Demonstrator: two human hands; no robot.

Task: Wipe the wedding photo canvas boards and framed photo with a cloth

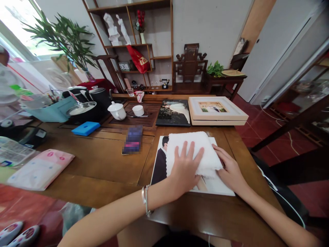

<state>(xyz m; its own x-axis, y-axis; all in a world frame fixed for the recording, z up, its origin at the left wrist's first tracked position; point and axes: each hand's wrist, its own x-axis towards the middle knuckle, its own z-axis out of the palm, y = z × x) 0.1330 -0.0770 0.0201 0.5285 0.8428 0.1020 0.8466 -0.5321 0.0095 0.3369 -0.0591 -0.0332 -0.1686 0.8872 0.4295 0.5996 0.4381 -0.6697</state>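
A folded white towel lies on a large photo print at the near right of the wooden table. My left hand rests flat on the towel with its fingers spread. My right hand lies on the print at the towel's right edge, fingers stretched toward the cloth and touching it. The towel covers most of the picture; a dark-suited figure shows at its left side.
Beyond the print lie a dark photo panel and stacked white frames. A tea tray with a white teapot and cup stands mid-table. A blue box, a blurred phone and a pink packet are to the left.
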